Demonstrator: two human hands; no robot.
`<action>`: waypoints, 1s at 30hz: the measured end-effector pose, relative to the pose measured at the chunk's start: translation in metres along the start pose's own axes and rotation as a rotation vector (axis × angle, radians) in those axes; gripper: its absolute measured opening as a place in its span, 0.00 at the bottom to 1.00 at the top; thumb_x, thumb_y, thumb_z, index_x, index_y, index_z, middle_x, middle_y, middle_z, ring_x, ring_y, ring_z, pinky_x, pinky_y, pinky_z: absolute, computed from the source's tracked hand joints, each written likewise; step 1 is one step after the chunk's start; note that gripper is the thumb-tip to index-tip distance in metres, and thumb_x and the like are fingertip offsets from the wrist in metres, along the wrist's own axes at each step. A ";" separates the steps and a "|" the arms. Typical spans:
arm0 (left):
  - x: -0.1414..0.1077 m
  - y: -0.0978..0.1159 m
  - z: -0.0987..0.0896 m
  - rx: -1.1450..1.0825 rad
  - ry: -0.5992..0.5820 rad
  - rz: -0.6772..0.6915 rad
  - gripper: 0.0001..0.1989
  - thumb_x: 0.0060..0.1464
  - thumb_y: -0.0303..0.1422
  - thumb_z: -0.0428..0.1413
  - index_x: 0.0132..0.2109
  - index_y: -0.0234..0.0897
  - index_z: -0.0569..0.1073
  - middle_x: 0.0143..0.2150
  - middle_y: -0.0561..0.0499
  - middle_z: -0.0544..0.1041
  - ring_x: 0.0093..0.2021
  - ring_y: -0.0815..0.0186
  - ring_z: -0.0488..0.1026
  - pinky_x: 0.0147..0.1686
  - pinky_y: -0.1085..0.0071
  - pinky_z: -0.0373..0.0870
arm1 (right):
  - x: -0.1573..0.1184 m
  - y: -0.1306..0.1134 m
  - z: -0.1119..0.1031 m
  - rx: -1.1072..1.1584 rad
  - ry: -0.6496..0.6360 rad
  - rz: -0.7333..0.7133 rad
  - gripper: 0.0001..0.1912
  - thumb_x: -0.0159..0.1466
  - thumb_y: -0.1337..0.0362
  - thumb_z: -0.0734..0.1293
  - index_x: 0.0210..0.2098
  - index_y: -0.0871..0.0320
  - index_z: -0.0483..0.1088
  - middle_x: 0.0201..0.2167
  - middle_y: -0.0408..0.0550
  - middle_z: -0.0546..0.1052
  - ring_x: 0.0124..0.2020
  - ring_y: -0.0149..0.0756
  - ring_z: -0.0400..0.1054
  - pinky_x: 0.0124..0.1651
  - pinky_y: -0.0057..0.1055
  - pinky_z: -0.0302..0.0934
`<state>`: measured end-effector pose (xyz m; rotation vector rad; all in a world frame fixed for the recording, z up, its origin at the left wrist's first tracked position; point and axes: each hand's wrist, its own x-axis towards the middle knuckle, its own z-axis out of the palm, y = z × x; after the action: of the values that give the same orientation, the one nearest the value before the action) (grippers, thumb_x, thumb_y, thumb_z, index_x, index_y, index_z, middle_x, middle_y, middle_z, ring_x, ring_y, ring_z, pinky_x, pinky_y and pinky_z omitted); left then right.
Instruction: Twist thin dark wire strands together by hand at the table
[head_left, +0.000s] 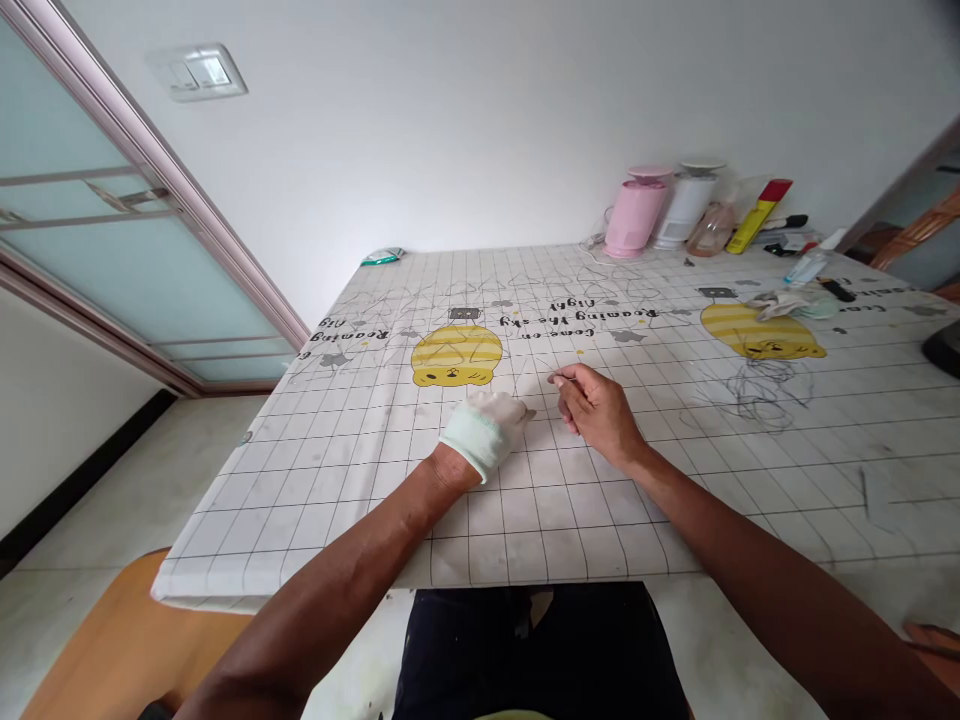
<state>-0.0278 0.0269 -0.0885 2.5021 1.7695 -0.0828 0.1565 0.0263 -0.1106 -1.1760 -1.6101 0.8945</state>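
My left hand (491, 420) wears a white glove with a pale green cuff and rests low over the checked tablecloth (360, 440). Its fingers are closed, and a small greyish tip shows at the fingertips, too small to name. To its right is my bare right hand (596, 410), thumb and forefinger pinched together; whatever lies between them is too fine to make out. The two hands are a short gap apart. Beyond them, thin wire-like strands (517, 285) zigzag over the cloth. A loose tangle of dark thin strands (761, 392) lies to the right.
Along the wall stand a pink cylindrical device (636, 215), a white one (684, 210), a pinkish bottle (711, 230) and a yellow-and-red can (757, 217). A clear spray bottle (810, 262) and a crumpled glove (799, 302) lie right. A green packet (382, 257) sits at the back left.
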 end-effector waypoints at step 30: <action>-0.007 -0.002 0.000 -0.764 0.194 -0.283 0.17 0.66 0.44 0.54 0.56 0.45 0.80 0.43 0.52 0.84 0.44 0.61 0.80 0.47 0.68 0.73 | 0.000 -0.001 -0.006 -0.134 -0.053 -0.062 0.17 0.73 0.48 0.62 0.41 0.54 0.73 0.19 0.39 0.69 0.17 0.30 0.61 0.22 0.27 0.58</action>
<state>-0.0318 0.0205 -0.0878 1.7544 1.7505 0.6996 0.1615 0.0261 -0.1078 -1.1957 -1.7628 0.7937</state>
